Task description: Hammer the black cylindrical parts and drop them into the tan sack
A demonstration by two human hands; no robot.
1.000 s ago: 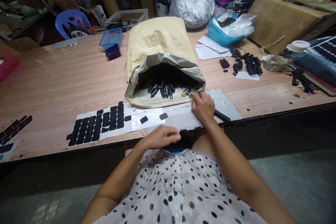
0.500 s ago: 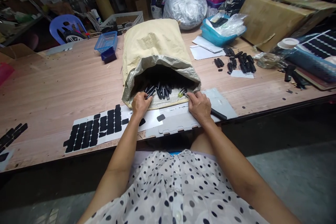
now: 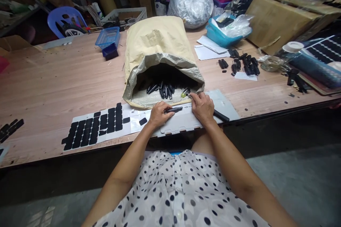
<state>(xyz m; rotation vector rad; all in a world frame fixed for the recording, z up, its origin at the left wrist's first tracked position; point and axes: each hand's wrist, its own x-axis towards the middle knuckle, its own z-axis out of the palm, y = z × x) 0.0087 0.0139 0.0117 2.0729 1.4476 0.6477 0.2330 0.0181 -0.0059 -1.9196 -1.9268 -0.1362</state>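
Pinching a slim black part (image 3: 173, 109) btwn thumb and fingertips, L hand (image 3: 158, 113) sits curled on the grey sheet (image 3: 229, 103) at the near table edge. The part lies roughly level, pointing right toward the other hand. R hand (image 3: 204, 108) is closed round a tool (image 3: 221, 116) w/ a black handle that sticks out to the right past the wrist. Its metal tip, w/ a yellow-green bit (image 3: 183, 94), reaches just into the mouth of the sack (image 3: 157, 39). Hands are close together; can't tell if they touch. The part's right end is just beside R hand's fingers.

The sack, tan outside w/ woven grey lining, lies on its side on the wooden table (image 3: 53, 78), mouth facing the person, right behind the hands. Inside the mouth is a loose heap of more black parts (image 3: 163, 90).

Left of L hand lies a white backing sheet w/ rows of black pads (image 3: 93, 129), plus a single pad (image 3: 143, 121) near L hand's wrist. Further right on the table is a small pile of black pieces (image 3: 245, 65), and behind it a blue tray (image 3: 221, 37) w/ plastic bags. A blue basket (image 3: 108, 38) sits back left of the sack.
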